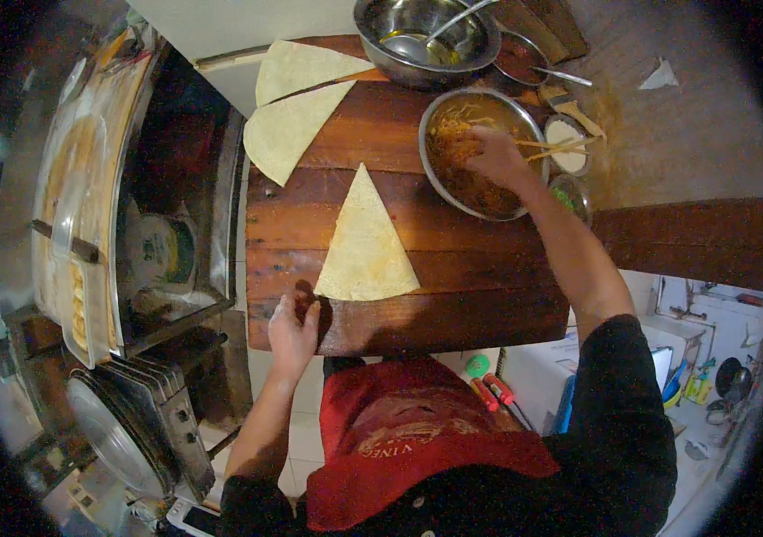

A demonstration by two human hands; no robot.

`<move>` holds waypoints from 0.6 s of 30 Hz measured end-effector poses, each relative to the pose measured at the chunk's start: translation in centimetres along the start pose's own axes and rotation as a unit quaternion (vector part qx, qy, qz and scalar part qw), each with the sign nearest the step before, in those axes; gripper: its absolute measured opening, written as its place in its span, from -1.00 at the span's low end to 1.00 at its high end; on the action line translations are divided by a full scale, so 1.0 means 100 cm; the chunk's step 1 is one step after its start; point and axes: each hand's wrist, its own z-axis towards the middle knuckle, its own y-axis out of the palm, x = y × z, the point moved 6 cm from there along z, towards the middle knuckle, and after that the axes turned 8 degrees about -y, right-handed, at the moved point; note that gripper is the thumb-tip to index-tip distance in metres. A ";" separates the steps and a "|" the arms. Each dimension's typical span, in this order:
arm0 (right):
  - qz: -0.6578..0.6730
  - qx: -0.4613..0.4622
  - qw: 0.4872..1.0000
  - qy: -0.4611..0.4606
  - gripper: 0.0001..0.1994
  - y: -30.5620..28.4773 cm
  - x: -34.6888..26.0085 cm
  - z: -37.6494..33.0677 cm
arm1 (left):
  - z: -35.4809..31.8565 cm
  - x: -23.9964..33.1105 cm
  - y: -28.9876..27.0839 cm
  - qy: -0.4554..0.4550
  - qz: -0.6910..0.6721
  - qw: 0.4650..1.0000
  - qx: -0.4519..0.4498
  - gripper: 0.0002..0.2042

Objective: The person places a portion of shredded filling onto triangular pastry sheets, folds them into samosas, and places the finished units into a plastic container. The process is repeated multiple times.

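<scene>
A pale wedge of flatbread (pixel 368 242) lies on the wooden board (pixel 480 313), its tip pointing away from me. Beside its lower left corner rests my left hand (pixel 295 329), thumb and fingers apart, holding nothing. My right hand (pixel 496 159) reaches into a steel bowl (pixel 424 159) of orange-brown shredded filling (pixel 464 116). Its fingers bunch down into the shreds, and the fingertips are hidden there. A pair of wooden chopsticks (pixel 561 144) leans over that bowl's right rim. Two more flatbread wedges, one nearer (pixel 290 134) and one farther (pixel 305 70), lie at the far left.
At the back stands a larger steel bowl (pixel 371 58) with a ladle (pixel 458 22) in oil. Right of it are a bowl of red sauce (pixel 521 61) with a spoon, a dish of pale powder (pixel 566 143) and a bowl of chopped greens (pixel 571 197). A metal-edged counter (pixel 122 179) stands left.
</scene>
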 end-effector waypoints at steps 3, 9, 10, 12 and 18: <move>0.156 0.025 0.987 0.027 -0.69 -0.004 0.027 -0.003 | 0.009 0.001 0.008 0.012 0.024 1.000 0.015 -0.77; 0.220 0.064 0.972 0.054 -0.71 -0.002 0.029 -0.014 | 0.021 0.004 0.035 -0.037 0.072 0.996 -0.043 -0.64; 0.201 0.065 0.977 0.027 -0.70 -0.003 0.018 -0.015 | 0.022 0.006 0.036 -0.055 0.087 0.993 -0.048 -0.63; 0.210 0.075 0.975 0.026 -0.69 -0.003 0.019 -0.015 | 0.023 0.012 0.033 -0.089 0.116 0.988 -0.059 -0.61; 0.417 0.118 0.890 0.140 -0.67 -0.001 0.031 -0.016 | 0.026 0.017 0.029 -0.059 0.139 0.988 -0.031 -0.63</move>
